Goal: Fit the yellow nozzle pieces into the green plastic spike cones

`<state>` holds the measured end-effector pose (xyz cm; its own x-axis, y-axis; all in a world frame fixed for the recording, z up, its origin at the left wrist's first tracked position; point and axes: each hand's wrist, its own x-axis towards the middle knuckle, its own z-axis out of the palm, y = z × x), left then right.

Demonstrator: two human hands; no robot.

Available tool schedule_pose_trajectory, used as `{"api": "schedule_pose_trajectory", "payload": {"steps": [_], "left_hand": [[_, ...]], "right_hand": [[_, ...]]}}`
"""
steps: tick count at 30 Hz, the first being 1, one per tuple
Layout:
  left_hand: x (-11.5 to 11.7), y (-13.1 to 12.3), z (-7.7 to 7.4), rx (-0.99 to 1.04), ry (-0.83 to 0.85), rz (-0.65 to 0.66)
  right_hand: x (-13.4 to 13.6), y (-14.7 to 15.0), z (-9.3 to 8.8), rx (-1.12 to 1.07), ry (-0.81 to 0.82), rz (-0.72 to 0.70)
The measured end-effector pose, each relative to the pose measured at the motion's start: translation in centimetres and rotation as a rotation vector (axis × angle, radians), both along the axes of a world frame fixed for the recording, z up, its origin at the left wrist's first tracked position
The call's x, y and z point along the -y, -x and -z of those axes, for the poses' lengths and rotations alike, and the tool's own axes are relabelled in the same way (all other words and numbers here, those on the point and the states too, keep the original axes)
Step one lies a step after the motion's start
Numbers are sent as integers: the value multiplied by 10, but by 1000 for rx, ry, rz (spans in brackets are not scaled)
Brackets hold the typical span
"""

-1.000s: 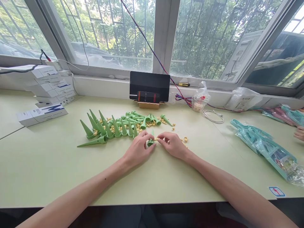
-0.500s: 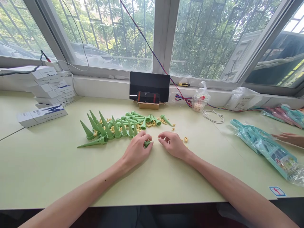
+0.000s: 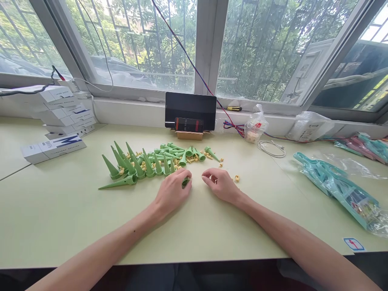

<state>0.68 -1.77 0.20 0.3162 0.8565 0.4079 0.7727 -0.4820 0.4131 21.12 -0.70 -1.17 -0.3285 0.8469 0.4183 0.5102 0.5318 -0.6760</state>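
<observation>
My left hand (image 3: 173,189) is closed around a green plastic watering spike (image 3: 184,183); its round open end shows between thumb and fingers, and the rest is covered by the hand. Across a small gap, my right hand (image 3: 223,186) has thumb and fingertips brought together in a pinch; whatever is between them cannot be made out. Left of my hands, several green spikes (image 3: 149,169) stand point up in a row, and one spike (image 3: 119,182) lies in front. Behind lie more loose spikes (image 3: 169,152) among small yellow plastic fittings (image 3: 194,159). A yellow fitting (image 3: 237,178) rests beyond my right wrist.
White boxes (image 3: 65,115) are stacked at the left. A phone (image 3: 189,125) leans on a dark tablet (image 3: 190,106) at the back. A coiled white cable (image 3: 272,149), a bagged cup (image 3: 255,128) and teal plastic items in wrapping (image 3: 333,186) are on the right.
My left hand has shifted slightly left with the spike, widening the gap to my right hand, which stays put. Another person's hand has left the right edge, where clear wrapping now shows.
</observation>
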Motion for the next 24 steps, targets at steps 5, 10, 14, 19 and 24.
{"api": "schedule_pose_trajectory", "payload": {"steps": [5, 10, 14, 19, 24], "left_hand": [[6, -3, -1, 123, -58, 142], [15, -7, -1, 140, -38, 337], [16, -8, -1, 29, 52, 437], [13, -7, -1, -20, 95, 394], [8, -5, 0, -71, 78, 281]], "right_hand": [[1, 0, -2, -3, -19, -7], [-2, -2, -2, -13, -48, 12], [-6, -6, 0, -21, -89, 51], [-10, -12, 0, -33, -133, 96], [-11, -14, -2, -32, -132, 114]]}}
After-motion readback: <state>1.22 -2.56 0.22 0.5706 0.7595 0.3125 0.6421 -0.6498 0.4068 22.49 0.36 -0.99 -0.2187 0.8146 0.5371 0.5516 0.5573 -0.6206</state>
